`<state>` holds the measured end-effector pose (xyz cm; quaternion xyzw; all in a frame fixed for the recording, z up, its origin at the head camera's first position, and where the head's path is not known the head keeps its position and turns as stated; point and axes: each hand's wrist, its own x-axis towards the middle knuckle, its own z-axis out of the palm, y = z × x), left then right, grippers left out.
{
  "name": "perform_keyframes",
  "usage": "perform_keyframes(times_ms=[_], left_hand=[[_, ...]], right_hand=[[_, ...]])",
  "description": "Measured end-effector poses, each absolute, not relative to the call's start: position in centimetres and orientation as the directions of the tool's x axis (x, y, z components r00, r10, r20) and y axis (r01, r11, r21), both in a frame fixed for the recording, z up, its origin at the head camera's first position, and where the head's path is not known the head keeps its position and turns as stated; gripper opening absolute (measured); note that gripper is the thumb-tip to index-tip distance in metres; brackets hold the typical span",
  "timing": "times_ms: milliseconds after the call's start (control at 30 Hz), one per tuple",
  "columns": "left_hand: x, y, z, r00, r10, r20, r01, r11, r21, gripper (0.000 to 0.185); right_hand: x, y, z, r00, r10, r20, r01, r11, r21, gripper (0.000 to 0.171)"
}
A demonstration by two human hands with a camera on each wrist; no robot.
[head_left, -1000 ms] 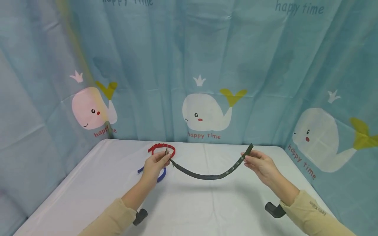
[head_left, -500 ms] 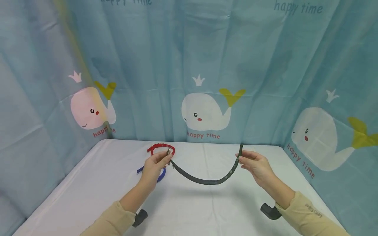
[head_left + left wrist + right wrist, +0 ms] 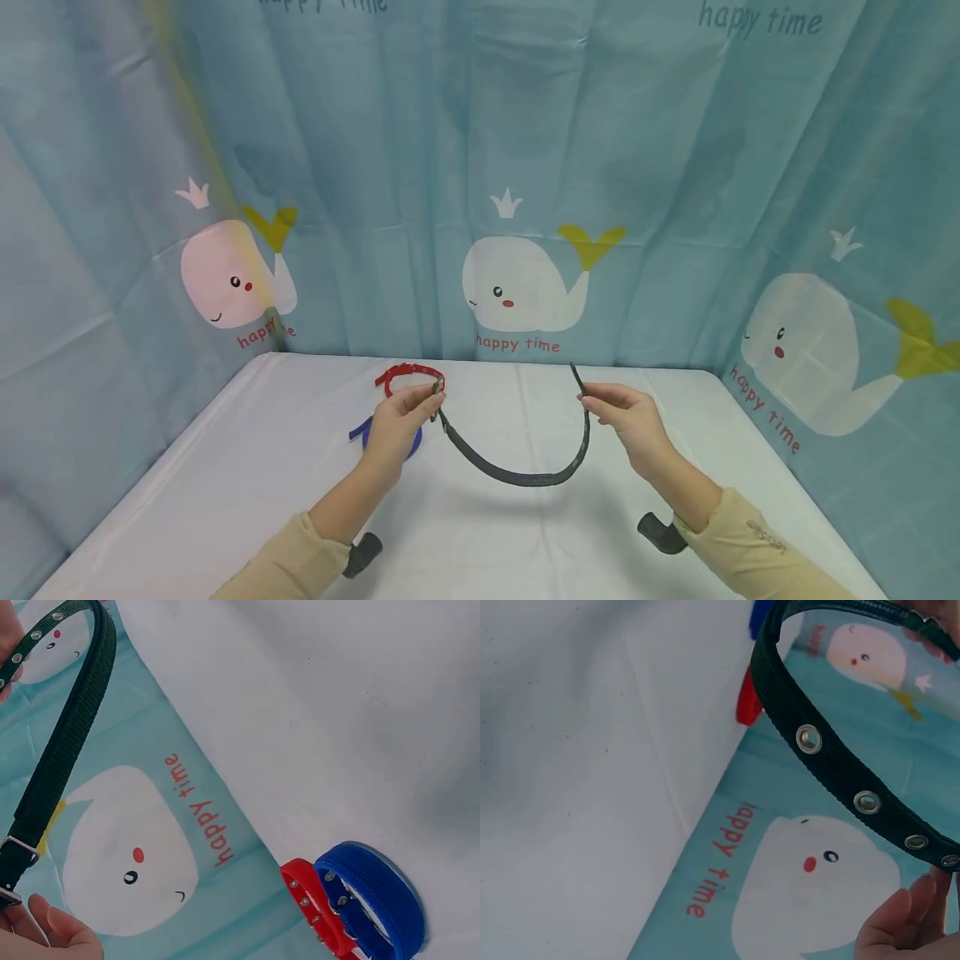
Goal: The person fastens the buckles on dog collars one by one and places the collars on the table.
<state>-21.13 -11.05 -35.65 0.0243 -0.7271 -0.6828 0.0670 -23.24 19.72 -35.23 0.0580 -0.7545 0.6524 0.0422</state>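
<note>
Between the two hands a dark green pet collar point(image 3: 517, 477) hangs in a deep U above the table. The left hand point(image 3: 401, 421) pinches its metal buckle end; the buckle point(image 3: 21, 851) shows at the lower left of the left wrist view. At the other end the right hand point(image 3: 630, 421) pinches the strap near its free tip, close to a row of metal eyelets point(image 3: 867, 802). Behind the left hand lie a red collar point(image 3: 408, 369) and a blue collar point(image 3: 382, 896), both fastened into loops.
A white cloth covers the table point(image 3: 480, 550). Light blue curtains point(image 3: 660, 150) with whale prints stand at the back and sides. Dark wrist-worn devices show under both forearms, one of them the right device point(image 3: 662, 533).
The right hand has moved left, nearer the left hand, and the collar's sag has deepened from a shallow curve into a U. The left hand has shifted slightly right.
</note>
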Motion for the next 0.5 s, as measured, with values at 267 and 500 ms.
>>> perform_keyframes(times_ms=[267,500], left_hand=[[-20.8,-10.7,-35.4,-0.992,-0.103,0.079,0.074,0.050,0.996,0.037],[-20.7,-10.7,-35.4,-0.992,-0.095,0.086,0.082,0.046,0.996,0.035]], right_hand=[[-22.9,18.3,-35.0,-0.975,-0.049,0.216,-0.221,0.196,-0.955,0.028],[-22.7,17.5,-34.9,-0.961,-0.065,0.268,-0.276,0.228,-0.934,0.025]])
